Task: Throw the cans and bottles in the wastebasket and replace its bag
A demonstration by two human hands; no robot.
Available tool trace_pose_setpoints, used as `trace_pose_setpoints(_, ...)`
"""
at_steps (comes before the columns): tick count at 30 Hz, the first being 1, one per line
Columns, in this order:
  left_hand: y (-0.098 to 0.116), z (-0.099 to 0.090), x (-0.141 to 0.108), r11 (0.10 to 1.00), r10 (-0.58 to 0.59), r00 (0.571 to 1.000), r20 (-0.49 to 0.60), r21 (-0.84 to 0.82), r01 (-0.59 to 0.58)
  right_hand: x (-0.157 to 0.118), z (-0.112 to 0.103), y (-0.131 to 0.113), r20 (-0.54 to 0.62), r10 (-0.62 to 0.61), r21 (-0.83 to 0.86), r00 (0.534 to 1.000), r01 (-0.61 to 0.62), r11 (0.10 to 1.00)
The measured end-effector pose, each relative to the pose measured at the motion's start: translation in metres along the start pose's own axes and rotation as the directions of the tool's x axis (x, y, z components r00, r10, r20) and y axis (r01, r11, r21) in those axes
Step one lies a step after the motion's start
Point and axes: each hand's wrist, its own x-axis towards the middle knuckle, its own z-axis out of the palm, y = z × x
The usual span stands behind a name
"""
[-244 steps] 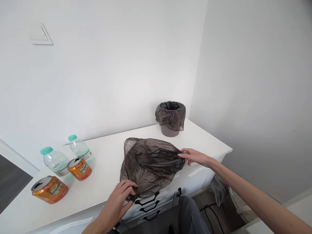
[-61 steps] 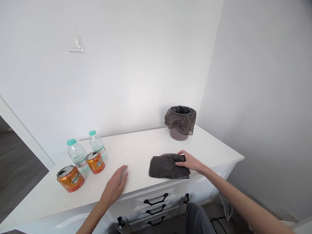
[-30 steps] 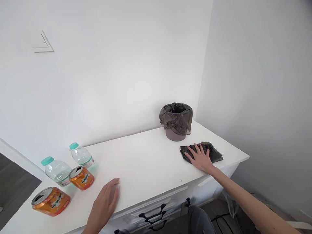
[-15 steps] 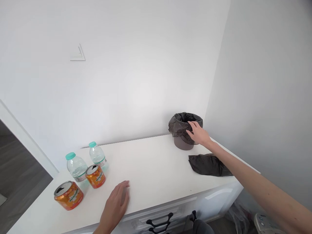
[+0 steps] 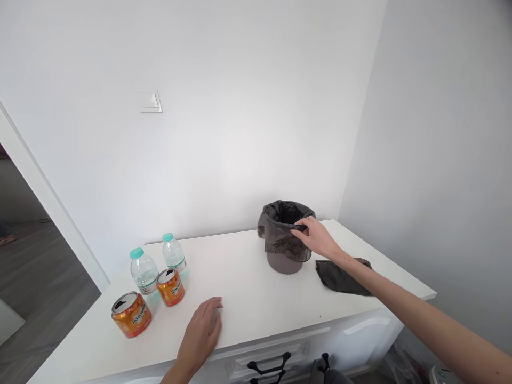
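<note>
On the white countertop (image 5: 240,277), the bin (image 5: 284,263) stands upright, mouth up.

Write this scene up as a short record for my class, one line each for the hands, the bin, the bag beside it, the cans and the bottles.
Left hand: rests on the cabinet, holding nothing visible
Right hand: fingers pinch the liner
Bin: upright; dark liner hangs over its outside
Bag: dark, flat, right of the bin, partly hidden by the right arm
Cans: two, orange, opened, upright
Bottles: two, clear, teal-capped, upright behind the cans
</note>
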Motion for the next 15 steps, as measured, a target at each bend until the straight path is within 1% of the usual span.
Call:
trace_pose_setpoints(2,0.004,-0.005,0.0,0.998,0.056,0.998,0.006,0.028,-0.056,-0.015,0.001,-0.019,0.051,-0.038,0.065,0.998,0.035,0.997)
trace_pose_setpoints(4,0.013,-0.016,0.002,0.993,0.103,0.994,-0.031,0.067,-0.101,-0.029,-0.002,-0.032,0.087,-0.074,0.119,0.993,0.064,0.991)
trace_pose_setpoints(6,0.026,-0.035,0.008,0.985,0.141,0.984,-0.106,0.112,-0.129,-0.043,-0.007,-0.039,0.101,-0.116,0.173,0.988,0.098,0.98)
trace_pose_setpoints(8,0.039,-0.063,0.021,0.977,0.169,0.966,-0.195,0.162,-0.138,-0.057,-0.012,-0.036,0.07,-0.144,0.239,0.987,0.123,0.963)
trace_pose_setpoints(10,0.048,-0.098,0.039,0.971,0.157,0.947,-0.281,0.217,-0.097,-0.072,-0.013,-0.022,-0.016,-0.111,0.303,0.994,0.111,0.946)
trace_pose_setpoints(11,0.049,-0.115,0.05,0.968,0.138,0.937,-0.321,0.242,-0.06,-0.079,-0.011,-0.011,-0.052,-0.07,0.336,0.996,0.083,0.938)
trace_pose_setpoints(12,0.048,-0.132,0.061,0.962,0.119,0.928,-0.353,0.271,-0.02,-0.087,-0.007,0.002,-0.064,-0.023,0.372,0.998,0.045,0.927)
trace_pose_setpoints(13,0.046,-0.147,0.072,0.951,0.1,0.92,-0.378,0.307,0.023,-0.094,-0.002,0.017,-0.04,0.022,0.41,0.999,-0.003,0.912)
trace_pose_setpoints(14,0.041,-0.16,0.084,0.934,0.09,0.918,-0.387,0.352,0.056,-0.1,0.004,0.034,0.032,0.042,0.449,0.999,-0.052,0.892)
trace_pose_setpoints(15,0.034,-0.169,0.097,0.912,0.099,0.925,-0.366,0.406,0.063,-0.106,0.012,0.05,0.132,0.04,0.482,0.99,-0.1,0.87)
